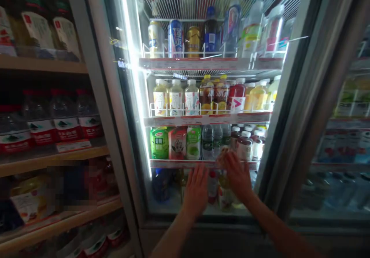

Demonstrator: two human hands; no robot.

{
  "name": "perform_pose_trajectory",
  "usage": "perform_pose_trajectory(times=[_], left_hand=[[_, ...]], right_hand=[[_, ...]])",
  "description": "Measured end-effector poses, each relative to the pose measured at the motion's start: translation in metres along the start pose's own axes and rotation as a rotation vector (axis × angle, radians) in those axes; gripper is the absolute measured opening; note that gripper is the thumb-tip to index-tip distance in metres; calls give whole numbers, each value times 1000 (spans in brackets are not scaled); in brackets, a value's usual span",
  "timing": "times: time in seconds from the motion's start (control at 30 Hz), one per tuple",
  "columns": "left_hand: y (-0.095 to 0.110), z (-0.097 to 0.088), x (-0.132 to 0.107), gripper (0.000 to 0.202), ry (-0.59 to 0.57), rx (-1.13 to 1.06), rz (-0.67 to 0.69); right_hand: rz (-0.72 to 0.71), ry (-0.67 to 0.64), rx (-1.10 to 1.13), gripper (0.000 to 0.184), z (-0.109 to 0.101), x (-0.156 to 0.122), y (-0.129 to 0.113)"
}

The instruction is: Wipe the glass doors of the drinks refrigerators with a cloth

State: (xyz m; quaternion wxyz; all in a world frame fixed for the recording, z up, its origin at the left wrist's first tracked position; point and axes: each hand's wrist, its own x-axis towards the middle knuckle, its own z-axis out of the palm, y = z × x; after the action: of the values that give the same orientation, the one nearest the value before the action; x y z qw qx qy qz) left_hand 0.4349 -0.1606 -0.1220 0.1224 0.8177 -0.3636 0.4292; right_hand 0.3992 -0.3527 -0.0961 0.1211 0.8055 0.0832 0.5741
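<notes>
Both my hands are in front of a lit drinks fridge, whose glass door point(187, 190) shows reflections. My left hand point(196, 190) lies flat with its fingers stretched upward, near the lower shelf edge; whether it touches the glass I cannot tell. To its right, my right hand point(237, 173) presses a crumpled, pale brownish cloth point(224, 155) at the height of the third shelf. Behind that cloth stand clear water bottles point(208, 140) and dark bottles with white caps point(245, 146). My hands partly hide the bottles on the bottom level.
Fridge shelves hold cans point(175, 36), white-labelled tea bottles point(191, 96) and green drink pouches point(159, 142). At left, an open rack point(43, 159) carries red-capped water bottles point(65, 113). A metal door frame point(312, 115) rises on the right, with another glass-fronted fridge section beyond it.
</notes>
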Motion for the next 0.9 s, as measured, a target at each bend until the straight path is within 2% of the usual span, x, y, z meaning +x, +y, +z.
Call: perform_pose_trajectory(times=[0.1,0.23,0.3,0.43,0.5,0.6,0.7,0.8,0.87,0.9], left_hand=[[8,3,5,63,18,-4,43],[11,4,10,60,21,-15,43],[13,5,11,58,33,-23,45],[15,6,15,56,59,-16,79],[16,5,19,55,56,-13,76],[17,2,27,52,58,-16,50],[14,0,31,52,82,-14,32],[3,-1,31,53,94,-5,41],[-6,-4,30,53,104,-3,21],[-12,-6,30,53,112,-2,-10]], right_hand=[[-62,-62,7,52,-1,-18,16],[187,131,-165,54,-7,-16,55],[270,191,-224,58,-8,-26,66],[262,122,-208,61,-8,-60,70],[312,159,-166,60,-10,-56,76],[419,259,-124,58,-11,-25,89],[432,253,-151,58,-4,-13,76],[306,112,-179,60,2,-24,51],[277,118,-192,59,-4,-22,51],[309,165,-196,58,-9,-14,57]])
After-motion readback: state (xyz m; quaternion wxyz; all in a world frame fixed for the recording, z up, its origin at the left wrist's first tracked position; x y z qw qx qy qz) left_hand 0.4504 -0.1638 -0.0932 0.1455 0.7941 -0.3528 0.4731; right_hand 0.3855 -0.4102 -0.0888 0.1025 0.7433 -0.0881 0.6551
